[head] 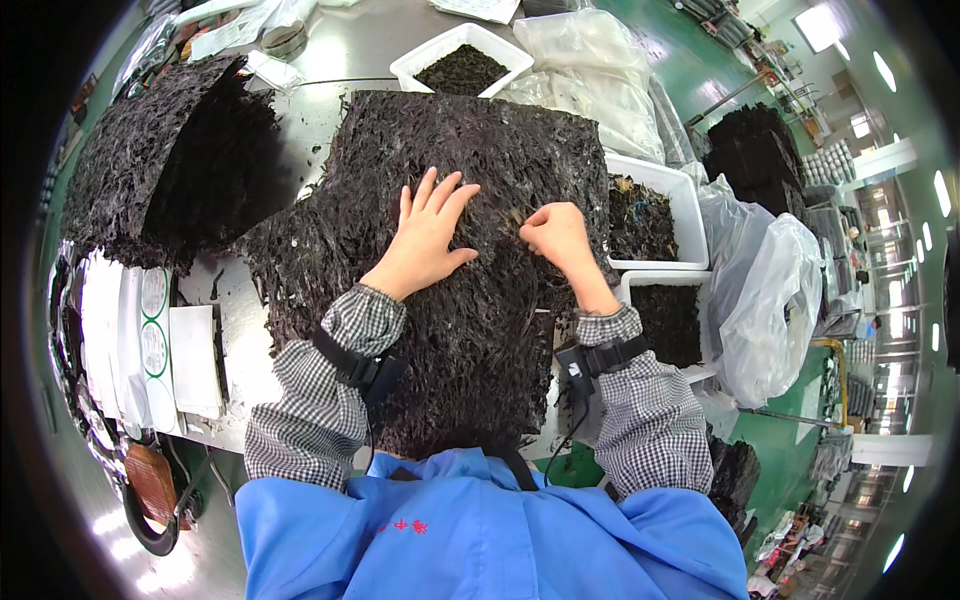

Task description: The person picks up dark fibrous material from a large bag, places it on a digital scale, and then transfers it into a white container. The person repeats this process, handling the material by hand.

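Observation:
Large, dark, rough sheets of dried seaweed [450, 300] cover the steel table before me. My left hand [429, 236] rests palm down on the top sheet, fingers spread, with nothing in it. To its right, my right hand [556, 234] is closed, thumb and fingertips pinched together at the sheet's surface. A small brownish patch [516, 217] lies beside those fingertips. Whether a scrap is held between them cannot be seen. The sheets' edges are ragged, and their right side reaches the white tubs.
At left stands a folded seaweed stack [142, 157], above white packs [196, 360]. A white tub [517, 56] of seaweed bits sits at the back. Along the right are a tub [694, 225] of mixed scraps, another tub [705, 315] and clear plastic bags [772, 315].

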A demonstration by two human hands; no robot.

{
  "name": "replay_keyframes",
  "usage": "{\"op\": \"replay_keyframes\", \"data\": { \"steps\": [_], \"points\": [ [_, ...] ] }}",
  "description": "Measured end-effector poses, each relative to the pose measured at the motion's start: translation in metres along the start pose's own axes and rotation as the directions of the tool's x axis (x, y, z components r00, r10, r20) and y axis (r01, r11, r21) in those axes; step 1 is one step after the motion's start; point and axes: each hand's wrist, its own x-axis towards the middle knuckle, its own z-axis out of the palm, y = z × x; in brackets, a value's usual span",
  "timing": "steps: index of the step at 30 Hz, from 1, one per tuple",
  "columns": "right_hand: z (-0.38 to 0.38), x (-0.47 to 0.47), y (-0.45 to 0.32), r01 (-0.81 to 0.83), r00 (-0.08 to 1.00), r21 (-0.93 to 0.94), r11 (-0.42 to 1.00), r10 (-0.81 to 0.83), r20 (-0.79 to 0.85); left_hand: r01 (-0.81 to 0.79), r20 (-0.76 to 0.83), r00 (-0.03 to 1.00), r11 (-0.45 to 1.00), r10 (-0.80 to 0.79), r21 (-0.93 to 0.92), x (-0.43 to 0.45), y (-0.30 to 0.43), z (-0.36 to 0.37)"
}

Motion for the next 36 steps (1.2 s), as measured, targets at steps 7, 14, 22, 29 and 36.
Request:
{"op": "replay_keyframes", "data": {
  "steps": [7,14,22,29,36],
  "points": [
    [-0.034,0.015,0.051,-0.270,0.948,0.957,-0.108,0.146,0.284,0.079,0.037,0.996,0.996,-0.078,-0.037,-0.040,0.028,-0.017],
    [-0.117,0.045,0.171,-0.134,0.780,0.001,0.991,0.106,-0.617,0.143,0.049,0.988,0.984,-0.149,0.107,-0.028,0.025,-0.020],
    [-0.023,-0.037,0.013,0.293,0.919,0.056,0.954,-0.265,-0.293,0.359,0.016,0.926,0.895,-0.376,0.263,0.053,-0.078,-0.026],
    [0.034,-0.052,-0.013,0.055,0.959,0.117,0.992,-0.020,-0.283,0.263,0.083,0.962,0.965,-0.260,-0.021,0.053,-0.046,-0.064],
    [0.053,-0.058,-0.013,0.120,0.946,0.058,0.991,-0.096,-0.309,0.248,0.246,0.950,0.945,-0.193,-0.215,0.031,-0.028,-0.076]
  ]
}}
